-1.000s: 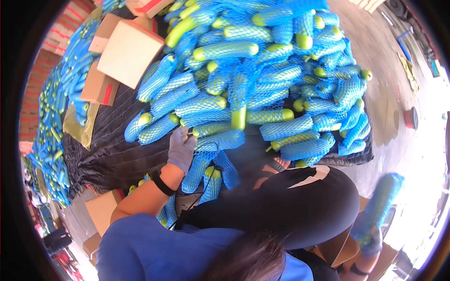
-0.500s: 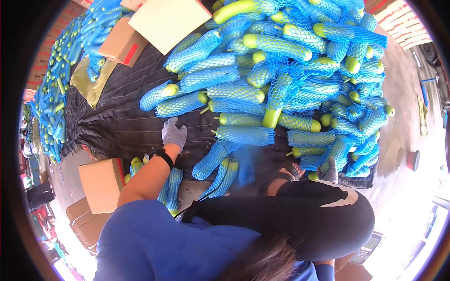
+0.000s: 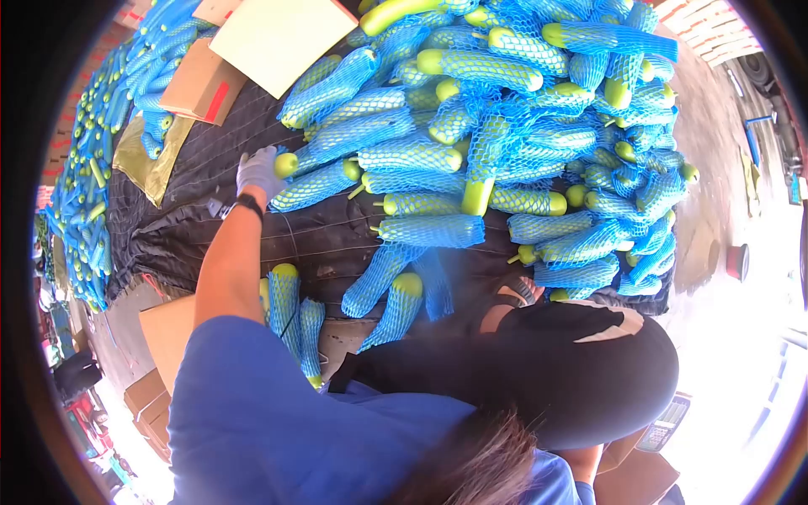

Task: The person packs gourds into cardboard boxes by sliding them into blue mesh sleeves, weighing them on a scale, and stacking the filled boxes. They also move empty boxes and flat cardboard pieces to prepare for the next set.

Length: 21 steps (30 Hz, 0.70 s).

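Note:
My left hand (image 3: 259,173), in a pale glove with a dark band at the wrist, is wrapped over a long green gourd (image 3: 286,164) at the left end of the pile. Its bare green end shows beside the fingers, while my hand hides most of its sleeve. Right beside it lies another gourd in a blue mesh sleeve (image 3: 316,187). More sleeved gourds (image 3: 408,156) are heaped to the right. Close to my legs, several gourds (image 3: 286,307) stand or lean in blue mesh. My right hand is out of sight.
Dark quilted cloth (image 3: 337,227) lies under the pile. A pale-topped carton (image 3: 282,38) and a brown carton (image 3: 202,82) stand at the back left, near a yellowish sheet (image 3: 151,160). Farther left is another gourd heap (image 3: 93,168). A carton (image 3: 164,324) sits by my left arm.
My left hand has moved forward and left, from bare cloth onto the leftmost gourd. My right hand, seen earlier by the pile's near right edge, has gone out of sight. The view has shifted slightly.

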Tool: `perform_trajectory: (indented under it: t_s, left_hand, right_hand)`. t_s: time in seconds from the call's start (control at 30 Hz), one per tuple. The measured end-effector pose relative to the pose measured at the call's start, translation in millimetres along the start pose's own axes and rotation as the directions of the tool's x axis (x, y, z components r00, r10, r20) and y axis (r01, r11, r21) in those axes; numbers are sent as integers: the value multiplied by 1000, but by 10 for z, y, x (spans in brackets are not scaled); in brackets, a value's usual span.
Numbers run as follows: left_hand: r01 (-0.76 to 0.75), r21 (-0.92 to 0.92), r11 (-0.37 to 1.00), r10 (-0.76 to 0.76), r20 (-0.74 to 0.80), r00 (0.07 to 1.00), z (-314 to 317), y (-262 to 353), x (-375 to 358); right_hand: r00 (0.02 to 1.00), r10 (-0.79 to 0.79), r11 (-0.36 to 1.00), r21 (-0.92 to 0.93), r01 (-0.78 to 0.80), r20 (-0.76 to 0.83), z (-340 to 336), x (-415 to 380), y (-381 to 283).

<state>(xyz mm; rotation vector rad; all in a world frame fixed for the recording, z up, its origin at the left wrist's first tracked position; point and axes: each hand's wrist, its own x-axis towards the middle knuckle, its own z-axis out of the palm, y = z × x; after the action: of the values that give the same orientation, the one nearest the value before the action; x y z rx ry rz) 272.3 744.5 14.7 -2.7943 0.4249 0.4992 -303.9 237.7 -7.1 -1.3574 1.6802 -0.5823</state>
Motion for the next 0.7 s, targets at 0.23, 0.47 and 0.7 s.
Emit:
perform_trajectory:
  t_s: [0.23,0.47,0.7]
  left_hand:
    - [-557,-830,33,-301,-540,786,74,-525,-607]
    - [-151,-508,-848,190,-557,808,-1267,1181,-1678]
    - [-180,-500,-847,456,-858,237,-1913,2565,-2692]
  right_hand:
    - [899,-435,899,86,430,48,-788,-396,-1047]
    - [381,-842,525,419,741,381,-772,-1664,-2642]
    - [315,-256,922,132,365,914,-586,-2548,-3044]
